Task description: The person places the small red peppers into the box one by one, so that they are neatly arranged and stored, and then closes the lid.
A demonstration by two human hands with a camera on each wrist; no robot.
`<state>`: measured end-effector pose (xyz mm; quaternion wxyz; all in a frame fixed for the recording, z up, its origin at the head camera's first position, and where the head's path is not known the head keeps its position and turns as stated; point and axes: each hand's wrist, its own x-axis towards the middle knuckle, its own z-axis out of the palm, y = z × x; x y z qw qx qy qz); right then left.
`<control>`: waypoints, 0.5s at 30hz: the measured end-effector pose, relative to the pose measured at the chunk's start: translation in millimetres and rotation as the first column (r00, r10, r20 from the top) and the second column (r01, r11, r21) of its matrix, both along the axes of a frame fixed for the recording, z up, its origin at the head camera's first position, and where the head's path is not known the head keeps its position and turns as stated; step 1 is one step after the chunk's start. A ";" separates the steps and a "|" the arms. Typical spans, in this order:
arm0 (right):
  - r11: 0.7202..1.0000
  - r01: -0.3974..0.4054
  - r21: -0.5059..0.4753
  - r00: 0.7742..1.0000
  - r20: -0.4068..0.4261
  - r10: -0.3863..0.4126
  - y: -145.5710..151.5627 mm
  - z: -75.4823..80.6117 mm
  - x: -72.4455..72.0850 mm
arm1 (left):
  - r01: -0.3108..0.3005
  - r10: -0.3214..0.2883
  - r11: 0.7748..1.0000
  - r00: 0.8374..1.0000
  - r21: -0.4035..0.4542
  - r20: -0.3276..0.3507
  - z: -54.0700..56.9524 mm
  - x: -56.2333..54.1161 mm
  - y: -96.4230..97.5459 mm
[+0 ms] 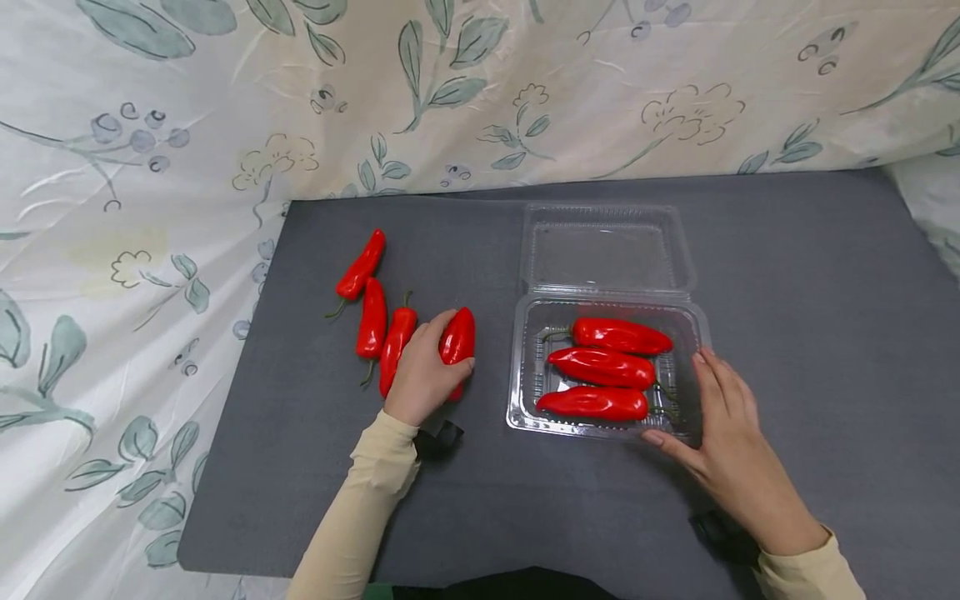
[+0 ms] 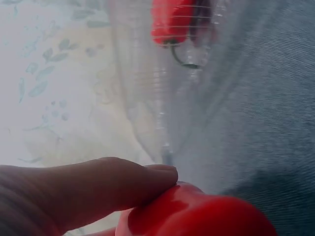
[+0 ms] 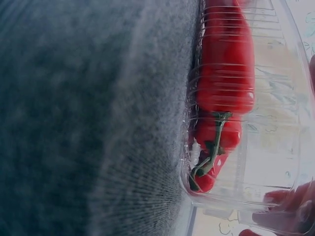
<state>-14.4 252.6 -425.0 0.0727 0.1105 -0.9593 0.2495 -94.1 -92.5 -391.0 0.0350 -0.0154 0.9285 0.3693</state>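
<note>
My left hand (image 1: 426,371) grips a long red pepper (image 1: 457,336) between thumb and fingers, over the left part of the table. In the left wrist view the thumb (image 2: 113,184) presses on the glossy red pepper (image 2: 202,216). Just left of that hand lie three more red peppers (image 1: 372,321) with green stems. An open clear plastic clamshell container (image 1: 517,408) holds three red peppers (image 1: 611,367) side by side. Against its right side and front corner rests my right hand (image 1: 731,442), fingers fairly straight and thumb at the front edge.
The container's clear lid (image 1: 609,250) lies folded back behind it. A dark grey table surface (image 1: 825,333) carries everything. Leaf-patterned cloth (image 1: 187,108) hangs behind the table and along its left side.
</note>
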 end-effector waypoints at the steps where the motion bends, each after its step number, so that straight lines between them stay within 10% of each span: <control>1: 1.000 0.002 0.000 1.000 0.007 -0.002 -0.2 0.4 0.1 | 0.003 -0.003 1.000 1.000 0.005 -0.009 2.1 0.4 -0.7; 15: 0.999 -0.008 -0.038 1.000 -0.002 0.008 -10.2 -0.2 1.8 | 0.068 -0.061 0.997 0.983 0.030 -0.172 39.0 7.5 -1.1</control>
